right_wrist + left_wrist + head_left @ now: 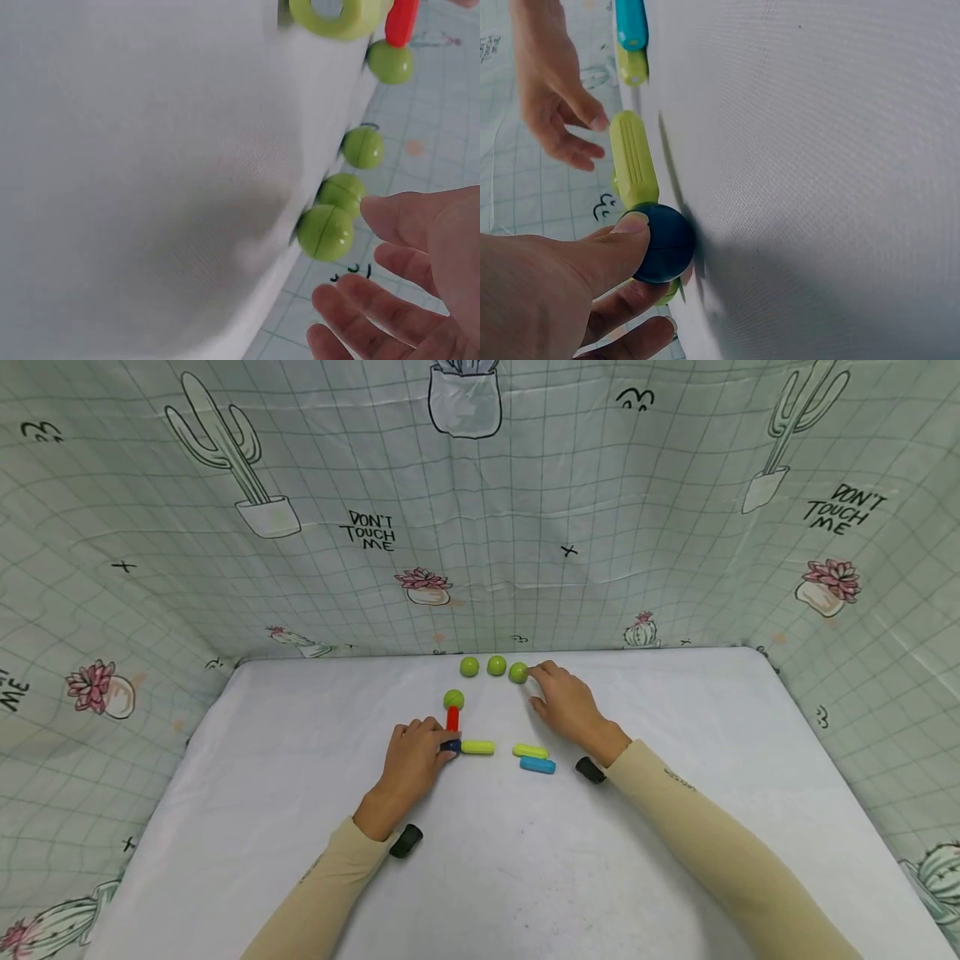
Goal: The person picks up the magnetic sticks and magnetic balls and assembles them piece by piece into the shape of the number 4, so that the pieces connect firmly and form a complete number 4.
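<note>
My left hand (411, 753) holds a dark blue ball (665, 244) between thumb and fingers. A yellow-green ribbed rod (477, 747) sticks out of that ball to the right. A red rod (452, 718) runs from beside the blue ball up to a green ball (453, 699). Toward the back edge, my right hand (572, 706) has its fingers spread beside the rightmost of three loose green balls (518, 672). In the right wrist view the thumb (390, 217) comes up to a green ball (343, 193); whether it touches is hard to tell.
A second yellow-green rod (530, 751) and a blue rod (537, 765) lie side by side right of the joined pieces. The other loose green balls (469, 667) sit near the back edge of the white table (525, 860). A printed cloth (480, 527) hangs behind.
</note>
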A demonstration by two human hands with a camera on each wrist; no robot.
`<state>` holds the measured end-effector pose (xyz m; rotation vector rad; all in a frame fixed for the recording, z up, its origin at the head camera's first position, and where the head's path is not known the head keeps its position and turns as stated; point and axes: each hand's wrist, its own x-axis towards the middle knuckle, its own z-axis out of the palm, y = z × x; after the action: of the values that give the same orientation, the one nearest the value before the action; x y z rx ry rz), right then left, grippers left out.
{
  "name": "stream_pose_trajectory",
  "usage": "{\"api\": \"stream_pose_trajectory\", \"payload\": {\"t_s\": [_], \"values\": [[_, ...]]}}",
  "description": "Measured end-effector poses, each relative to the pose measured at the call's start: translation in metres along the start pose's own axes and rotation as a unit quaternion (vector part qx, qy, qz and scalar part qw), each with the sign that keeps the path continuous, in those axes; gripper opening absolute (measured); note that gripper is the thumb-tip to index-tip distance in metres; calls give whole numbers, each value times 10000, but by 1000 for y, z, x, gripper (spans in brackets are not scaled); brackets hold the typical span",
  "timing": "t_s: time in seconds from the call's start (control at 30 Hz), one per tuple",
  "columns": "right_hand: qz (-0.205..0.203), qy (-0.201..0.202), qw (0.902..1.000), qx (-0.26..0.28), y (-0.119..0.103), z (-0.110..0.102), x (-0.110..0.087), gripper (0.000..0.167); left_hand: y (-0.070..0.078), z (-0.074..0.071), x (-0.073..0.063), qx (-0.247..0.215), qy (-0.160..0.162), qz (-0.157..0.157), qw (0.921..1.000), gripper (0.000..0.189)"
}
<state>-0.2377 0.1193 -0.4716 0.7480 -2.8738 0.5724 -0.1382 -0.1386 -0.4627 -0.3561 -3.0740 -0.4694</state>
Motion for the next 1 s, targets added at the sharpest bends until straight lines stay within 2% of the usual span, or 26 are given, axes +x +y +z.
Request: {"api": "stream_pose_trajectory", "payload": {"t_s": [0.4, 0.63, 0.87, 1.0], "values": [[-269, -302, 9970, -656, 1, 8, 21, 48, 3, 1, -1, 51, -13, -4, 10000, 35], [-354, -146, 9941, -1012, -2, 11, 25, 41, 4, -1, -2, 72, 37, 52, 10000, 34], [-102, -216, 9941, -1060, -5, 14, 27, 34, 3, -1, -4, 71, 216, 166, 9996, 31], [-93, -247, 9953, -935, -8, 14, 24, 34, 2, -1, -4, 71, 216, 105, 9997, 31]]}}
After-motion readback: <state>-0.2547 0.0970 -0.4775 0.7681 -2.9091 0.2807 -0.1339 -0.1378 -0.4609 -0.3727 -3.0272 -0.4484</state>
